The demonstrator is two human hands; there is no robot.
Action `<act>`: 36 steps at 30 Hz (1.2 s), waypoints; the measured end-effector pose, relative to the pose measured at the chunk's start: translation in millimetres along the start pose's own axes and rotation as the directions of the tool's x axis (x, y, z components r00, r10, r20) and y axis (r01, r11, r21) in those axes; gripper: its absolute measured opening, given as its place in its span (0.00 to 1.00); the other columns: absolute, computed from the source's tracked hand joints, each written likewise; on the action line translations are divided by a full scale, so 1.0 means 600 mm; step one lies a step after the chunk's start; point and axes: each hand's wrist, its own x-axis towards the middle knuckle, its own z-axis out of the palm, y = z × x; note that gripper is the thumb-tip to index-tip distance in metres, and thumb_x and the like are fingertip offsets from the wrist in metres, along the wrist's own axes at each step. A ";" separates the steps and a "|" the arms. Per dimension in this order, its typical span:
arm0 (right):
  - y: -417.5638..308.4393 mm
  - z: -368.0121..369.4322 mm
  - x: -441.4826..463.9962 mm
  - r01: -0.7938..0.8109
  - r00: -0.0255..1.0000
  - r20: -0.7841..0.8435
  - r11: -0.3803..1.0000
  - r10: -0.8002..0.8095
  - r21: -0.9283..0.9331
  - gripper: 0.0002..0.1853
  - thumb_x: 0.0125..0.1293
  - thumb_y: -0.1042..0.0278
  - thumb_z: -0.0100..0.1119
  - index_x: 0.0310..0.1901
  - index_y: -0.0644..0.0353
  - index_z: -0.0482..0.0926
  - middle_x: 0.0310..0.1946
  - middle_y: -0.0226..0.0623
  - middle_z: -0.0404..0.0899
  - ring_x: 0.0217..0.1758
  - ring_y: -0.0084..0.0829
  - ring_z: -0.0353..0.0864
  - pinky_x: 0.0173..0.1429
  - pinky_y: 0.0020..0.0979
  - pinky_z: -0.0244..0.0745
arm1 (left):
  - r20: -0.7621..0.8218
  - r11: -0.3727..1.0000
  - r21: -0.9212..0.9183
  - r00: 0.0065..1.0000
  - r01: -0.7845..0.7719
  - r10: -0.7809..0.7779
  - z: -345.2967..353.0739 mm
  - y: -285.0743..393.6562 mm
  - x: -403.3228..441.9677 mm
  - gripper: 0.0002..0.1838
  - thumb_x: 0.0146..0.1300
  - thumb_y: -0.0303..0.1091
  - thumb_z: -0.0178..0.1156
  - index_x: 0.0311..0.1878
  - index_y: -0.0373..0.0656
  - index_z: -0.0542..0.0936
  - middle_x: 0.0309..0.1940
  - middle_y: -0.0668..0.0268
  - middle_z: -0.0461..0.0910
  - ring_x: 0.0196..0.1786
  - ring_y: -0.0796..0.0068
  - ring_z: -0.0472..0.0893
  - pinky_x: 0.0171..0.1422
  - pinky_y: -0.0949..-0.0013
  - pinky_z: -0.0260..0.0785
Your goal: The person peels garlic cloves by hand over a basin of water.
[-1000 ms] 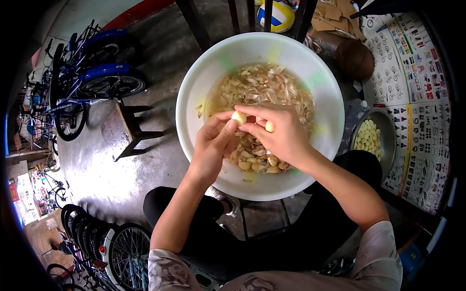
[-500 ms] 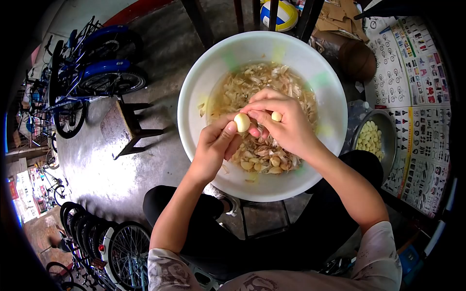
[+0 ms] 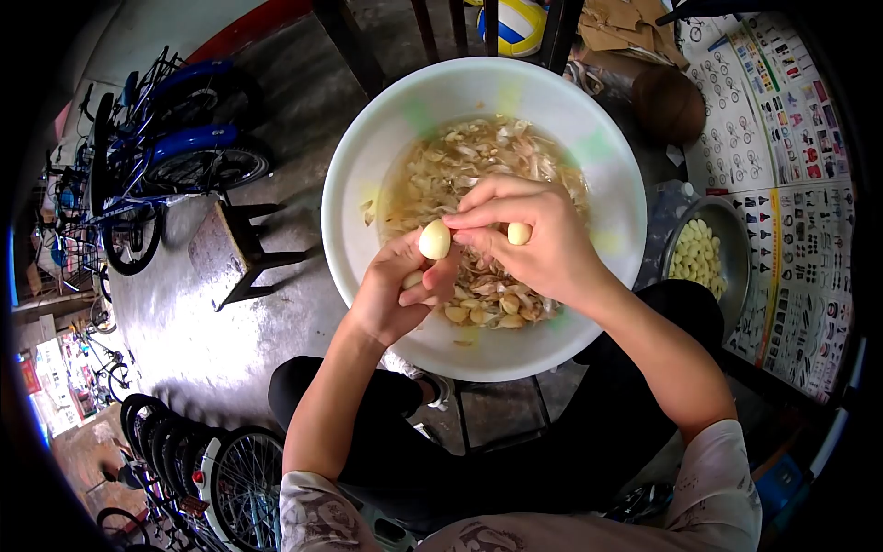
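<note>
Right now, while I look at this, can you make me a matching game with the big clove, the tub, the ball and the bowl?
Things:
1. Big clove
2. Tub
3. Ball
4. Bowl

Clues:
A. Blue, yellow and white
B. Grey metal, with peeled cloves inside
C. Held in the left hand
D. Has loose skins inside

Pairs: 1-C, 2-D, 3-A, 4-B

Lower clove (image 3: 413,279) partly hidden in left hand (image 3: 394,290)
</note>
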 end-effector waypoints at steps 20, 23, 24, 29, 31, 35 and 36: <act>-0.028 -0.025 0.004 -0.483 0.875 0.141 0.858 0.464 0.174 0.08 0.72 0.74 0.54 0.45 0.65 0.82 0.28 0.36 0.82 0.24 0.25 0.80 0.29 0.25 0.75 | -0.094 0.990 0.033 0.985 -0.140 0.142 0.025 0.007 0.005 0.21 0.78 0.39 0.46 0.71 0.47 0.66 0.54 0.58 0.83 0.20 0.91 0.56 0.27 0.83 0.52; -0.029 -0.022 0.008 -0.472 0.881 0.170 0.839 0.441 0.270 0.09 0.73 0.70 0.56 0.46 0.65 0.83 0.28 0.32 0.80 0.25 0.17 0.77 0.28 0.19 0.74 | -0.123 0.981 0.134 0.980 -0.140 0.157 0.019 0.010 0.003 0.21 0.77 0.36 0.45 0.70 0.48 0.66 0.50 0.60 0.84 0.19 0.90 0.56 0.27 0.83 0.52; -0.028 -0.022 0.009 -0.472 0.881 0.172 0.839 0.440 0.269 0.09 0.73 0.70 0.56 0.46 0.65 0.83 0.28 0.32 0.80 0.25 0.17 0.77 0.28 0.19 0.74 | -0.134 0.980 0.130 0.977 -0.150 0.167 0.016 0.011 0.003 0.21 0.77 0.36 0.46 0.70 0.47 0.66 0.47 0.61 0.84 0.19 0.90 0.56 0.27 0.83 0.51; -0.021 -0.021 0.008 -0.503 0.864 0.225 0.778 0.450 0.376 0.10 0.71 0.67 0.62 0.44 0.65 0.84 0.29 0.32 0.81 0.25 0.16 0.76 0.29 0.19 0.73 | -0.101 0.971 0.141 0.973 -0.191 0.206 0.018 0.018 0.000 0.19 0.76 0.37 0.47 0.68 0.47 0.68 0.38 0.66 0.83 0.19 0.89 0.56 0.27 0.82 0.50; -0.023 -0.018 0.009 -0.517 0.856 0.223 0.768 0.467 0.378 0.10 0.71 0.66 0.62 0.43 0.65 0.84 0.29 0.32 0.82 0.25 0.16 0.76 0.29 0.19 0.72 | -0.077 0.967 0.181 0.977 -0.181 0.197 0.020 0.019 -0.002 0.18 0.76 0.37 0.48 0.66 0.47 0.68 0.36 0.67 0.81 0.19 0.89 0.56 0.27 0.82 0.50; -0.022 -0.013 0.009 -0.515 0.857 0.249 0.753 0.451 0.411 0.11 0.70 0.65 0.63 0.43 0.66 0.84 0.32 0.33 0.84 0.26 0.15 0.76 0.30 0.18 0.72 | -0.100 0.965 0.182 0.972 -0.190 0.210 0.018 0.014 -0.004 0.18 0.75 0.37 0.48 0.65 0.47 0.69 0.36 0.67 0.81 0.19 0.89 0.56 0.27 0.81 0.49; -0.021 -0.012 0.009 -0.516 0.856 0.251 0.752 0.451 0.410 0.11 0.70 0.65 0.63 0.43 0.66 0.84 0.32 0.33 0.84 0.26 0.15 0.76 0.30 0.18 0.72 | -0.091 0.961 0.195 0.972 -0.196 0.217 0.015 0.013 -0.003 0.18 0.75 0.37 0.49 0.65 0.48 0.67 0.38 0.65 0.80 0.18 0.89 0.57 0.27 0.82 0.50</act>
